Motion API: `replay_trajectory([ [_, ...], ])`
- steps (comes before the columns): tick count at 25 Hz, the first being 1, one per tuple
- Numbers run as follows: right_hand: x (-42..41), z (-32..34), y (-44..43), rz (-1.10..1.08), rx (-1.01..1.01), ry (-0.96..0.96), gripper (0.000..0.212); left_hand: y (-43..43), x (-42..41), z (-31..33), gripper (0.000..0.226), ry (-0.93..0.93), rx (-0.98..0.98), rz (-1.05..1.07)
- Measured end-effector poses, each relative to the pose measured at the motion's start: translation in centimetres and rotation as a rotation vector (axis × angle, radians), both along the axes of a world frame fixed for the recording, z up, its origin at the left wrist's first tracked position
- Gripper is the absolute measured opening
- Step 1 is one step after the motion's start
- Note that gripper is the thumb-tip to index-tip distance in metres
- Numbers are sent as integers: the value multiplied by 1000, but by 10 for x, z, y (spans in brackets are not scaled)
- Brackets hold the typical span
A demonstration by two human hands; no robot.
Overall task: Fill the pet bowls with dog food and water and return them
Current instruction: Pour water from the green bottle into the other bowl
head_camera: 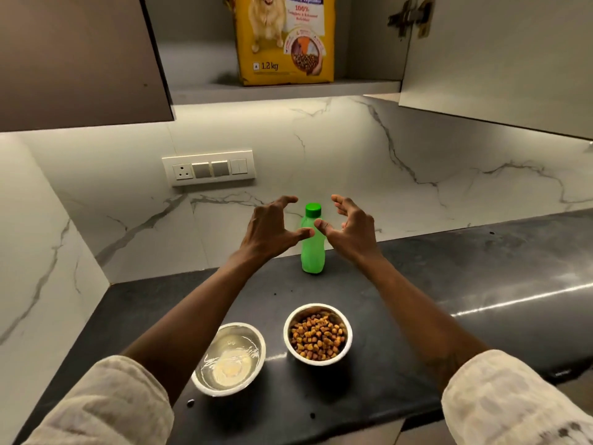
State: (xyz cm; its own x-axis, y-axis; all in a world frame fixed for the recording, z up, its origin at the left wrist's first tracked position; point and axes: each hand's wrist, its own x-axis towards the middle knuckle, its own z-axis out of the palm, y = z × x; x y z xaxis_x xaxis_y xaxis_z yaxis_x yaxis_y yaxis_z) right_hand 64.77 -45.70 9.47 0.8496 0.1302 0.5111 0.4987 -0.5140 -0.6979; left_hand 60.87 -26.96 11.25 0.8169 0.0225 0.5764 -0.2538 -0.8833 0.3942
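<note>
With kibble bowl (317, 334) at 6 o'clock and water bowl (229, 359) at 7 o'clock filled, your left hand (268, 231) and right hand (351, 232) hover empty, fingers spread, flanking the capped bottle (312, 248); returning both bowls remains.

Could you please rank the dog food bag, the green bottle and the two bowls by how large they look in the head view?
1. dog food bag, though cut off at the top
2. water bowl and kibble bowl: alike, not ranked
3. green bottle, farther away, so unsure
</note>
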Motion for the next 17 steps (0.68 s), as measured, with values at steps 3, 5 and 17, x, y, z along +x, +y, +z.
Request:
replay_trajectory([
  [3, -33, 12, -27, 37, 46, -32, 77, -26, -34, 12, 85, -71, 12, 14],
  [5, -57, 19, -50, 54, 62, -65, 76, -47, -59, 20, 84, -119, 10, 28],
  [17, -208, 49, -197, 11, 433, -263, 56, -224, -210, 65, 77, -266, 116, -4],
])
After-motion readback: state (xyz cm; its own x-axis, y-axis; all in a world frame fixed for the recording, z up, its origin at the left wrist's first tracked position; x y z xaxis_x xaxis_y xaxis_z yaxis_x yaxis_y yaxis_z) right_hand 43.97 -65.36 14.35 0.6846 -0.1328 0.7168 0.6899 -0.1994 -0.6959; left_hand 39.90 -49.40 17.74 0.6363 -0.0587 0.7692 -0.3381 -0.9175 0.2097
